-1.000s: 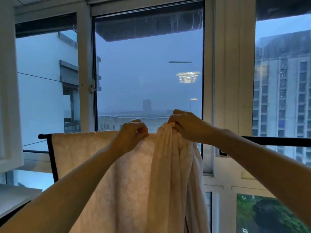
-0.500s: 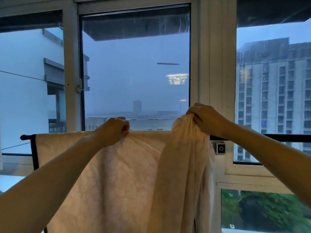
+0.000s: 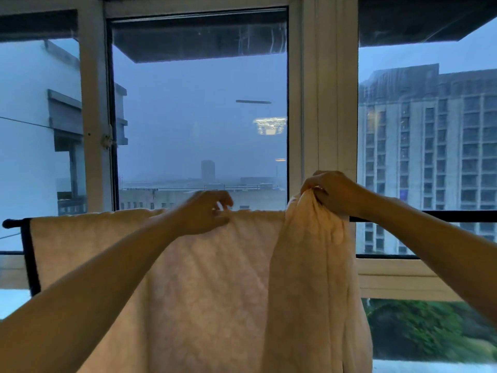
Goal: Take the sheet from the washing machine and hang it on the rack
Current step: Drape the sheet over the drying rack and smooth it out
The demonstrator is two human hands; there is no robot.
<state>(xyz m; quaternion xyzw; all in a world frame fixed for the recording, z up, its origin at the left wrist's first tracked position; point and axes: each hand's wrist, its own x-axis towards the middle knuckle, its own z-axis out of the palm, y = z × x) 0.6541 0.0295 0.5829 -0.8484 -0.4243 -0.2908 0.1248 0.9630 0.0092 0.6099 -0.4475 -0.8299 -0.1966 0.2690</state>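
Nearest the camera, two bare forearms reach up and away toward the rail, and below them the pale sheet hangs in a broad flat panel with a faint woven pattern. It looks soft and limp, with no stiffness of its own; fresh from a wash it is probably damp and heavier than it seems, likely to cling to itself and drag rather than slide. The top edge along the rail seems the sensible place to hold, since pulling there would spread the cloth sideways.

Farther out, the left hand sits at that top edge with fingers loosely curled and partly parted; it touches the cloth, but whether it pinches any I cannot tell. The right hand is closed tight around a gathered bunch, and from it the unspread part falls in a thick rope of folds.

Beyond both hands the dark rack bar runs level across the window, the sheet draped over its left stretch, its right stretch bare.
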